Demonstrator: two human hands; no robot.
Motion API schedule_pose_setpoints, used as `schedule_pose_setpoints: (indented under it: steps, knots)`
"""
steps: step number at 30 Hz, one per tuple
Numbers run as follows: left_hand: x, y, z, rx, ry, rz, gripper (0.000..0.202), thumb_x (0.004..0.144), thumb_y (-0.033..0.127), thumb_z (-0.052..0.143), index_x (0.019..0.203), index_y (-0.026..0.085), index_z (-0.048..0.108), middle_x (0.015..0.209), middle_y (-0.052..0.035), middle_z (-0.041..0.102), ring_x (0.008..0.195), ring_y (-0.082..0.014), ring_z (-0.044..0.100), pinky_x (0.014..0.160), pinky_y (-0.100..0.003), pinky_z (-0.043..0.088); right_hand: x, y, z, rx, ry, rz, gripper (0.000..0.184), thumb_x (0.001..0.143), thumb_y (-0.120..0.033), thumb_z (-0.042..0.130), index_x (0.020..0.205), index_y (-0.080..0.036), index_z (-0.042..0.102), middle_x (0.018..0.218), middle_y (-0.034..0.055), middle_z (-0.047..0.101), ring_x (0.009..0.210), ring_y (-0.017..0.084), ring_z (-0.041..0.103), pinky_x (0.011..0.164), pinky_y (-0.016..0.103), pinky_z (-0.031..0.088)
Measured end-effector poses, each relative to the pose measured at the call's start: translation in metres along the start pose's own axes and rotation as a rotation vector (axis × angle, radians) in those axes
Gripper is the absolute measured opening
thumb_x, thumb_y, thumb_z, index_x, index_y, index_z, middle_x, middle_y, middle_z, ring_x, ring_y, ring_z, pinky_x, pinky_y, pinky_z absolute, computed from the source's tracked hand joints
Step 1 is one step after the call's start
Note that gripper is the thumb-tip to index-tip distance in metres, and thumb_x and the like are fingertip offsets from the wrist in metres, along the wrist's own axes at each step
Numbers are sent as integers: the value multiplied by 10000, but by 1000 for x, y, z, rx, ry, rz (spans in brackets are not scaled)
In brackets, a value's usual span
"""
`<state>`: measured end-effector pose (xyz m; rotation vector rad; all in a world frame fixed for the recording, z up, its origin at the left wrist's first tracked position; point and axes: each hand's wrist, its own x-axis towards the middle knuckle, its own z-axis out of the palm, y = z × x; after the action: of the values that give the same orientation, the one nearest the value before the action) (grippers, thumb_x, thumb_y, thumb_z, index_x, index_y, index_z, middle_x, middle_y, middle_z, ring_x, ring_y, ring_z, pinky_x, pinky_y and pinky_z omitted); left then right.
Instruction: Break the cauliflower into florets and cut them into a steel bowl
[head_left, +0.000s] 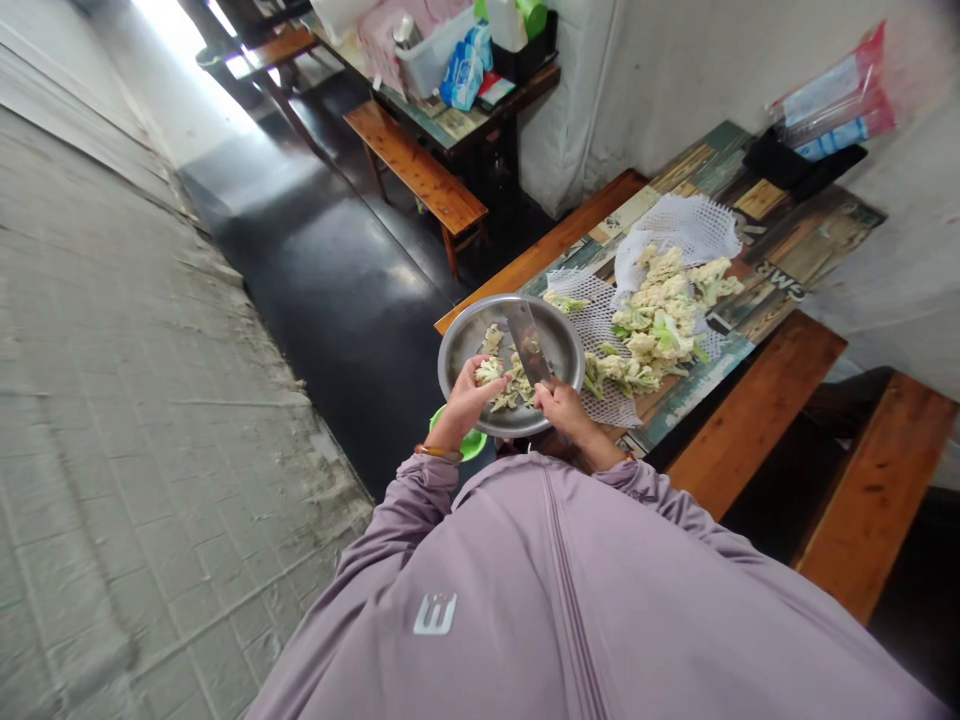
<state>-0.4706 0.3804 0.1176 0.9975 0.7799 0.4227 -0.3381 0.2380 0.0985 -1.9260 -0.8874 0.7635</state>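
Over a round steel basin (455, 340), my left hand (466, 398) is closed around a cauliflower floret (489, 371). My right hand (561, 406) grips the handle of a cleaver (529, 340), its broad blade pointing away from me above the basin. Cut pieces of cauliflower (517, 385) lie in the basin between the two hands. Right of the basin, a pile of cauliflower (664, 310) with some green stems rests on white foam netting (694, 225) on the table.
The patchwork-patterned table (697, 385) extends to the right, with wooden benches (757, 410) along it. Below the basin is a green container (472, 445). A black holder with a plastic package (832, 110) stands at the wall. Farther back is another cluttered table (457, 125).
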Motion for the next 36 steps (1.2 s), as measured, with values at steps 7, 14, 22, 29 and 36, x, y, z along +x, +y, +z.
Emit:
schedule_pose_setpoints:
  steps: [7,14,22,29,36]
  knots:
    - [5,1,-1,102,-59,76,641,608,235,856,1187,178,585,997,-35,700,868,-154,667,813,-276,509,-14,-26,-16,-38,-54,-209,315,989,-369,452,1058,-200,709,815,44,743,745,189,692,768,309,548]
    - [8,5,1,201,-29,120,575,601,243,856,1130,173,641,976,-34,722,894,-174,668,855,-296,510,-21,-37,-21,-168,-97,-381,419,1030,-334,411,1406,-258,582,1411,28,621,1285,198,607,1118,374,471]
    - [4,7,5,157,27,145,607,541,220,876,1110,163,675,1007,-75,737,945,-235,687,911,-372,531,-22,-39,-20,-394,-133,-368,473,1023,-316,441,1490,-254,487,1475,54,561,1216,237,649,1007,352,551]
    - [4,3,3,197,46,138,543,553,189,848,1071,161,688,995,-53,736,932,-213,688,921,-349,520,-17,-33,-12,-367,-181,-377,525,1011,-250,424,1535,-254,410,1463,73,573,1217,238,648,1013,386,555]
    - [6,2,0,230,-27,110,572,584,239,868,1119,161,684,961,-48,738,877,-195,680,856,-318,523,-14,-32,-9,-257,-189,-372,504,1032,-271,383,1533,-222,417,1474,80,560,1279,228,610,1078,391,513]
